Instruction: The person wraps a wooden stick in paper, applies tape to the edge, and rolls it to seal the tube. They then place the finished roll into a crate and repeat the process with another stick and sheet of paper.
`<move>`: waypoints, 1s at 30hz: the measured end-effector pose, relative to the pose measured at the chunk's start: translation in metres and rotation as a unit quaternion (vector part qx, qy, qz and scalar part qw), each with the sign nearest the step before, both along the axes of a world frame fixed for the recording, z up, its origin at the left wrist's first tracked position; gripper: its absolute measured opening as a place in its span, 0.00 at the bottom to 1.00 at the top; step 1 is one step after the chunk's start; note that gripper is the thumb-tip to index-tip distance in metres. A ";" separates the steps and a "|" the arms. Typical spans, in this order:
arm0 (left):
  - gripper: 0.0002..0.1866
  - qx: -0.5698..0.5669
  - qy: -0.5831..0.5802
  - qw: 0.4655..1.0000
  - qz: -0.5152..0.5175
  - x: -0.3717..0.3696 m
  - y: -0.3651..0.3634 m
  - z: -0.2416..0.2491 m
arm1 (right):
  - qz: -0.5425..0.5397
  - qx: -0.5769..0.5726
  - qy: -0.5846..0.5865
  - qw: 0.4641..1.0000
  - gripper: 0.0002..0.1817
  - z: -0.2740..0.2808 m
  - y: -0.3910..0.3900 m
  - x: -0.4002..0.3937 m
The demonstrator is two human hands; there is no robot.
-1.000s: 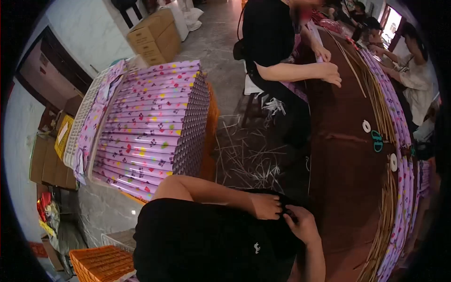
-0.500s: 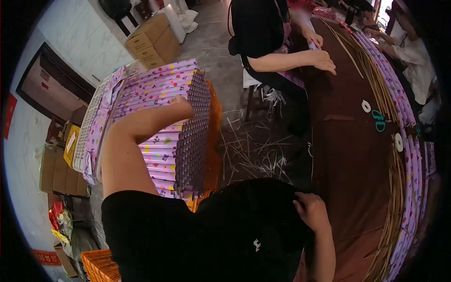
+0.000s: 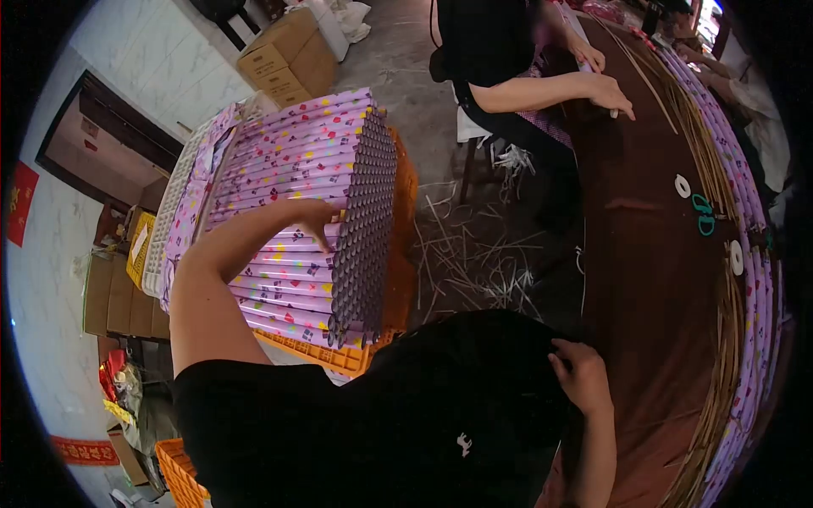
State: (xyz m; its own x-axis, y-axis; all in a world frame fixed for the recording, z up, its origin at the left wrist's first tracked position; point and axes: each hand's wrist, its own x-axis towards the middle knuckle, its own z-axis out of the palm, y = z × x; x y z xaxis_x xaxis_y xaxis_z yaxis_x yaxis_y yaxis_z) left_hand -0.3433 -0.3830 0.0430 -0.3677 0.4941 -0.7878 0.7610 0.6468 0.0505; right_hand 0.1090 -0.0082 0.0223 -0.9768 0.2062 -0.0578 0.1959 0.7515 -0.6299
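Observation:
A large stack of pink-purple patterned tubes (image 3: pixel 284 161) lies to my left, their round grey ends facing the aisle. My left hand (image 3: pixel 315 222) rests against the front ends of the tubes. Its fingers are partly spread, pointing down, with nothing seen in them. Under the stack is an orange plastic crate (image 3: pixel 405 182). My right hand (image 3: pixel 584 377) hangs by the edge of the brown-covered table (image 3: pixel 644 322), its thumb apart from loosely bent fingers. It appears to hold nothing.
A co-worker (image 3: pixel 500 51) sits at the table's far part, handling a tube. Thin brown sticks (image 3: pixel 716 381), tape rolls (image 3: pixel 683 186) and green scissors (image 3: pixel 703 215) lie on the table. White strips (image 3: pixel 500 271) litter the floor. Cardboard boxes (image 3: pixel 288 55) stand behind.
My left hand has moved down along the tube ends, and its fingers have opened out from a more closed shape. The view has shifted slightly; my right hand stays by the table edge.

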 end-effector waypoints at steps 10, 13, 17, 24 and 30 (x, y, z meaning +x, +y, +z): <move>0.46 0.102 0.028 0.990 -0.098 -0.001 0.005 -0.029 | -0.017 -0.014 0.021 1.000 0.13 -0.004 0.001 0.002; 0.48 0.080 0.054 0.988 -0.124 -0.001 0.000 -0.037 | -0.019 -0.009 0.025 0.999 0.14 -0.005 0.002 0.002; 0.43 0.154 0.022 0.986 -0.060 -0.003 0.006 -0.030 | -0.025 -0.050 -0.014 0.998 0.14 0.005 0.002 -0.001; 0.33 0.210 -0.014 0.978 -0.004 -0.012 0.065 -0.019 | -0.053 -0.101 0.013 0.993 0.14 0.006 0.002 0.001; 0.43 0.136 -0.046 0.989 -0.037 -0.031 0.058 -0.045 | -0.056 -0.103 0.003 0.993 0.13 0.009 0.002 0.000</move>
